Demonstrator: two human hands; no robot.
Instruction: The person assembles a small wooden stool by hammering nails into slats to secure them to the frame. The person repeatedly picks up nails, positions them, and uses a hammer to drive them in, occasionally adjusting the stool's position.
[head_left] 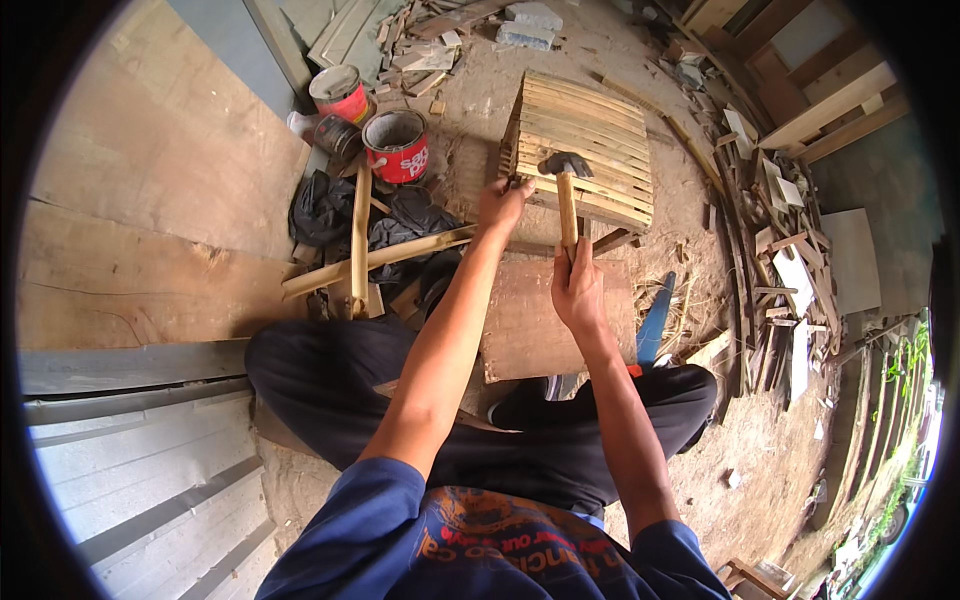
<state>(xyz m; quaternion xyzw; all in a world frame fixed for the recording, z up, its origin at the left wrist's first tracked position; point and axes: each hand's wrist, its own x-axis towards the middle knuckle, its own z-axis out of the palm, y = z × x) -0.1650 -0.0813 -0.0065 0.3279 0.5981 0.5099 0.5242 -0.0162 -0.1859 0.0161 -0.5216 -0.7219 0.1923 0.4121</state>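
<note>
Seated person's view of a slatted wooden stool (585, 130) on the dirt floor (470, 115), ahead of the crossed legs. The right hand's (578, 287) fingers wrap a hammer's (568, 205) wooden handle; its dark head is over the slats, contact unclear. The left hand's (503, 207) fingers are bent at the stool's near-left corner; whether they pinch anything, I cannot tell. The stool's underside is mostly hidden. A knee partly covers a blue-bladed saw (655, 318). Floor separates the stool's right edge from scrap wood (790, 290); paint cans (397, 148) stand left.
</note>
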